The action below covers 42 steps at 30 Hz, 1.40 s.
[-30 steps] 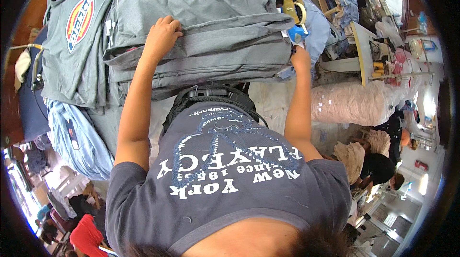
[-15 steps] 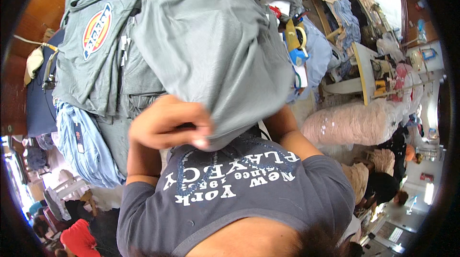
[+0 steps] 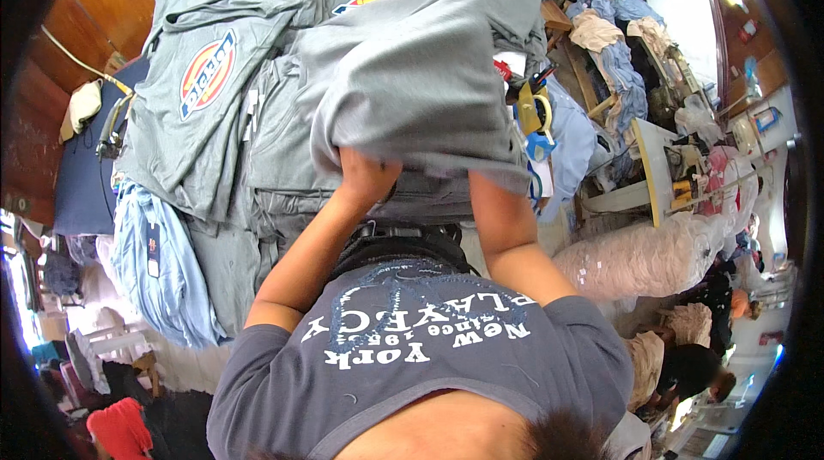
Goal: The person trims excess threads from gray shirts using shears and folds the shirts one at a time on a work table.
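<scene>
A plain side of a grey T-shirt billows up in front of me, raised off the stack of grey T-shirts on the table. At its near left edge my left hand is curled, closed on the cloth, its fingertips partly covered. My right hand reaches in under the near right hem; its fingers are hidden by the fabric. More grey T-shirts with a red, yellow and blue chest print, such as the left one, lie flat around it.
A light-blue garment with a dark tag hangs off the table's left. To the right stand a yellow-and-blue tape dispenser and a plastic-wrapped pink bundle. A dark-blue surface lies far left. Other people work at the right.
My left hand has moved away from my chest to the shirt's near left edge. The raised T-shirt has shifted forward, away from my body, and more of the stack shows below it.
</scene>
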Available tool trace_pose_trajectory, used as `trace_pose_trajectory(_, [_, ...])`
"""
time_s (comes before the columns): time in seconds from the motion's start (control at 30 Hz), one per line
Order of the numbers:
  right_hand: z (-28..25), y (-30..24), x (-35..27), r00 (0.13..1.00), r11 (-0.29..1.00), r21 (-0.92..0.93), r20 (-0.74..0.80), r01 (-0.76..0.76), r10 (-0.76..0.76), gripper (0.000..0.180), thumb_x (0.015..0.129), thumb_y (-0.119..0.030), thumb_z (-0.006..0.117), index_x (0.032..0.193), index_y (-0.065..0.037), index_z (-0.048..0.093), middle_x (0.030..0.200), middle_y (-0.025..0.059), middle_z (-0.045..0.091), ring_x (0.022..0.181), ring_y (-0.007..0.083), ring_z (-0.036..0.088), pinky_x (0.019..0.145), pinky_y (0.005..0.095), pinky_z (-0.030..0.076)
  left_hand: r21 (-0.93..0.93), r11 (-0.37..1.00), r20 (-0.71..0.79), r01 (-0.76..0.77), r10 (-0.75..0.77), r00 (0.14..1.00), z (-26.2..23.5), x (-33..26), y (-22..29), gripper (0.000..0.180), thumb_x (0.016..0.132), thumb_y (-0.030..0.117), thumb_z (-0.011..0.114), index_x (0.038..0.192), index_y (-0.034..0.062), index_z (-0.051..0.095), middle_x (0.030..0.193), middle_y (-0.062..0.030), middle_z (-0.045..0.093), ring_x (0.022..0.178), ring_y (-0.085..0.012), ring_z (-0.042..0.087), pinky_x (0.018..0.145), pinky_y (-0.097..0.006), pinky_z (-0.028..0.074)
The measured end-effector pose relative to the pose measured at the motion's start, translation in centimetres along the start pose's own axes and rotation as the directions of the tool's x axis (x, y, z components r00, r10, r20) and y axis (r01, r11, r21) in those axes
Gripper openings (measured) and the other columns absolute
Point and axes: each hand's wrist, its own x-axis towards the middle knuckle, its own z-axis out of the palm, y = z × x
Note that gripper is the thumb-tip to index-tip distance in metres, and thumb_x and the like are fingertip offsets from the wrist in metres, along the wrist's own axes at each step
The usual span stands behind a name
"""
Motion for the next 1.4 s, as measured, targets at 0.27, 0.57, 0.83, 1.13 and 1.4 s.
trace_pose_trajectory(0.27, [-2.5,-0.1,-4.3,0.993,0.983,-0.147,0.030,-0.111,0.117,0.026,0.075,-0.026,0.064,0.082,-0.001,0.058,0.076,0.0070,0.059,0.069,0.0123,0.054,0.062,0.0268,0.043,-0.097,0.730,0.587,0.676,-0.507,0.631,-4.2,4.3,-6.4,0.029,0.074,0.024,0.060,0.086,-0.0024,0.057,0.076,-0.0186,0.058,0.069,-0.0302,0.056,0.062,-0.038,0.042])
trace_pose_trajectory(0.57, [-1.6,-0.2,-6.4,0.994,0.982,-0.161,0.025,-0.103,0.108,0.027,0.074,-0.026,0.065,0.081,-0.001,0.058,0.076,0.0065,0.059,0.069,0.0125,0.054,0.061,0.0272,0.042,-0.071,0.813,0.783,0.579,-0.314,0.536,-9.0,5.8,-4.9,0.031,0.074,0.027,0.060,0.085,-0.0021,0.057,0.077,-0.0167,0.058,0.069,-0.0283,0.056,0.063,-0.037,0.042])
trace_pose_trajectory(0.83, [-1.6,-0.4,-7.1,0.995,0.985,-0.146,-0.015,-0.095,0.094,0.028,0.074,-0.026,0.065,0.081,-0.001,0.058,0.075,0.0060,0.059,0.068,0.0127,0.053,0.060,0.0275,0.042,-0.585,0.489,0.392,0.646,-0.526,0.754,-5.8,5.9,-6.1,0.033,0.074,0.029,0.060,0.085,-0.0018,0.058,0.078,-0.0150,0.058,0.069,-0.0266,0.055,0.063,-0.036,0.042])
trace_pose_trajectory(1.13, [0.0,-0.4,-4.6,0.998,0.985,-0.164,-0.045,-0.058,0.051,0.028,0.074,-0.027,0.066,0.080,-0.001,0.057,0.074,0.0055,0.058,0.068,0.0130,0.053,0.059,0.0279,0.041,-0.388,0.547,0.635,0.741,-0.425,0.646,-6.6,3.1,-5.2,0.035,0.073,0.032,0.061,0.085,-0.0014,0.058,0.078,-0.0131,0.058,0.069,-0.0247,0.055,0.063,-0.035,0.042])
trace_pose_trajectory(1.4, [0.1,-1.7,-4.7,0.997,0.982,-0.176,-0.041,-0.066,0.060,0.029,0.073,-0.027,0.066,0.079,0.000,0.057,0.074,0.0050,0.058,0.067,0.0132,0.053,0.059,0.0283,0.041,-0.193,0.710,0.805,0.677,-0.280,0.523,-8.7,4.5,-6.0,0.038,0.073,0.034,0.061,0.085,-0.0011,0.059,0.079,-0.0114,0.057,0.069,-0.0230,0.055,0.063,-0.034,0.042])
